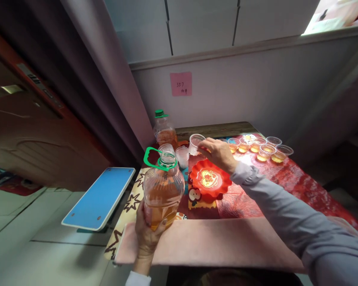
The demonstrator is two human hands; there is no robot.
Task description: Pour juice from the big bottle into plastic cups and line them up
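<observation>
My left hand (149,230) is wrapped round the lower part of a big clear plastic jug (164,194) of amber liquid. The jug has a green handle ring and an uncapped mouth. With its fingers at the rim, my right hand (217,152) grips a clear plastic cup (196,143) above the table's far side. Just left of that cup, more clear cups (182,157) stand stacked. A red scalloped plate (210,178) with a yellow design lies below my right hand. Several cups with amber liquid (267,152) are grouped at the right.
A second jug (164,133) with a green cap stands at the back left. A pink cloth (226,242) covers the table's near edge. Left of the table is a blue stool (100,198). The wall behind carries a pink note (181,84).
</observation>
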